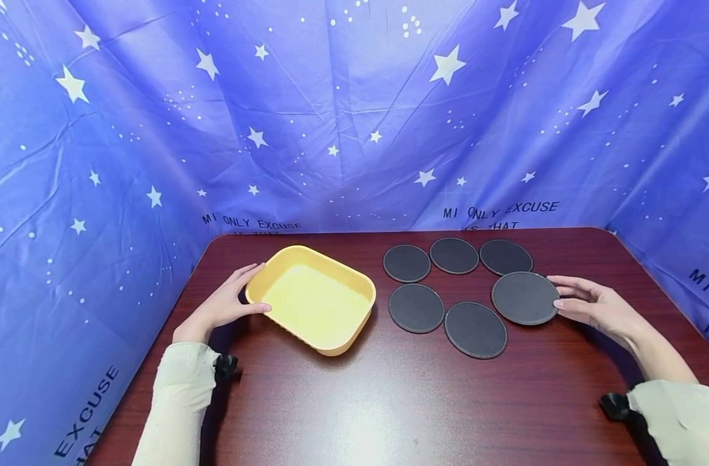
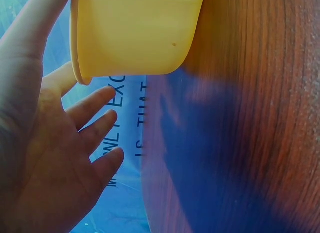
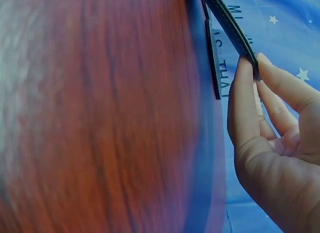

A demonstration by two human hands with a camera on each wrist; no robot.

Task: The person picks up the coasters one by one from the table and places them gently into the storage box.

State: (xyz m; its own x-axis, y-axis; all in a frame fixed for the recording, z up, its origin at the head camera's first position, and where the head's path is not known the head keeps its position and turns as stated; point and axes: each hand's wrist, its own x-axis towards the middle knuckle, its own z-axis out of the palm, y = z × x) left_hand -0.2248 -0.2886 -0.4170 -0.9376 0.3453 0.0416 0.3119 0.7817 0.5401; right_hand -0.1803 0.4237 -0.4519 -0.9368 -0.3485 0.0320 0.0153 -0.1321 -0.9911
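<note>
At the left of the table, a yellow plastic basin (image 1: 310,298) with rounded corners has nothing inside. My left hand (image 1: 223,307) grips its left corner, thumb over the near rim and index finger at the far side; the other fingers (image 2: 102,133) spread free in the left wrist view. On the right, my right hand (image 1: 601,310) pinches the edge of a round black coaster (image 1: 526,298) between thumb and fingers. This coaster (image 3: 235,33) is raised and tilted above the table, seen edge-on in the right wrist view.
Several more black coasters with stitched edges lie flat, including a front one (image 1: 475,330), a left one (image 1: 407,263) and a back right one (image 1: 506,257) close behind the held coaster. The dark red wooden table (image 1: 401,401) meets a blue star-printed curtain (image 1: 343,129) behind.
</note>
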